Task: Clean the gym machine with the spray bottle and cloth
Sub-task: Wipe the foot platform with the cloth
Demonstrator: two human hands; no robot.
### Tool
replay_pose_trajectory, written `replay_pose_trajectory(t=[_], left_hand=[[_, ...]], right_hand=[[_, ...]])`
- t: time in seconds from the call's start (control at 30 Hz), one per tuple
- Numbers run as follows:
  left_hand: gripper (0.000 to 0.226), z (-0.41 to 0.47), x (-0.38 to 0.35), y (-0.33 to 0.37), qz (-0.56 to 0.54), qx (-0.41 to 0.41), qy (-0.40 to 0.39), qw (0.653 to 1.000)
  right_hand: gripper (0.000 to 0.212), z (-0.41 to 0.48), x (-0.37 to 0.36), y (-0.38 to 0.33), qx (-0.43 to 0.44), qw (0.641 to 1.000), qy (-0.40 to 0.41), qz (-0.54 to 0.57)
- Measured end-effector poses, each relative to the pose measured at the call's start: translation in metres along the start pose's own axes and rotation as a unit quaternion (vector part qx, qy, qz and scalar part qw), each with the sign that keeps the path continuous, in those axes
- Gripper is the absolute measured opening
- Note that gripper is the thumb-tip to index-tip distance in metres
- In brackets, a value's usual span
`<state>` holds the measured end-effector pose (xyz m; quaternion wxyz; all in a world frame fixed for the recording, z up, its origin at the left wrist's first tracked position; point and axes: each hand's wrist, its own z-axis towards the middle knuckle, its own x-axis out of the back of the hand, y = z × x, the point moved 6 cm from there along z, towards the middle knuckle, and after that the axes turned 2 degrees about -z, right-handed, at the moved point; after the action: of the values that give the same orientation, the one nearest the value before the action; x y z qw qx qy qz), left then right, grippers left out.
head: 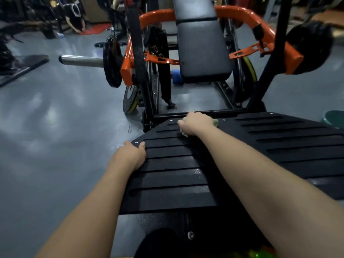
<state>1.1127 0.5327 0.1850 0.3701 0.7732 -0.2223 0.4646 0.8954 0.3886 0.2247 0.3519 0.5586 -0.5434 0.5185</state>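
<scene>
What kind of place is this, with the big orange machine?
It looks like a gym: round weight plates on a metal bar, a padded seat, and an orange machine frame.

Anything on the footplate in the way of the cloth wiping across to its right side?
Nothing visible. The right hand holds the cloth on the footplate; its ribbed surface to the right lies bare.

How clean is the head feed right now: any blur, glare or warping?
Head view: dim overall; the footplate, left hand and right hand read sharp; pale glare patches on the grey floor; the frame's edges smear and bow with the wide lens, worst at the right-side weight plate.
</scene>
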Motion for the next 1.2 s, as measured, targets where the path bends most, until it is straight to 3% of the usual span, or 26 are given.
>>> replay_pose_trajectory(t=[0.13,0.27,0.53,0.8,0.97,1.2], left_hand=[[0.073,-0.001,0.003,0.000,-0.013,0.008,-0.007,1.000],[0.074,-0.006,0.006,0.002,-0.021,0.012,-0.021,0.999],[0.072,-0.010,0.006,0.004,-0.012,0.016,-0.022,1.000],[0.071,-0.001,0.001,0.001,-0.008,0.016,-0.016,1.000],[0.070,0.000,-0.001,0.000,-0.005,0.007,-0.007,1.000],[0.070,-0.004,0.002,0.002,0.013,0.008,0.005,1.000]], right_hand=[[0.033,-0.040,-0.001,-0.004,0.018,1.000,-0.003,-0.014],[0.042,-0.097,-0.001,-0.014,0.067,0.997,0.018,-0.021],[0.034,-0.193,0.005,-0.035,0.117,0.991,-0.058,-0.026],[0.044,-0.123,-0.003,-0.036,0.084,0.996,0.026,-0.009],[0.041,-0.056,-0.005,-0.039,0.080,0.996,0.045,-0.004],[0.052,0.043,-0.017,-0.042,0.044,0.998,0.026,-0.039]])
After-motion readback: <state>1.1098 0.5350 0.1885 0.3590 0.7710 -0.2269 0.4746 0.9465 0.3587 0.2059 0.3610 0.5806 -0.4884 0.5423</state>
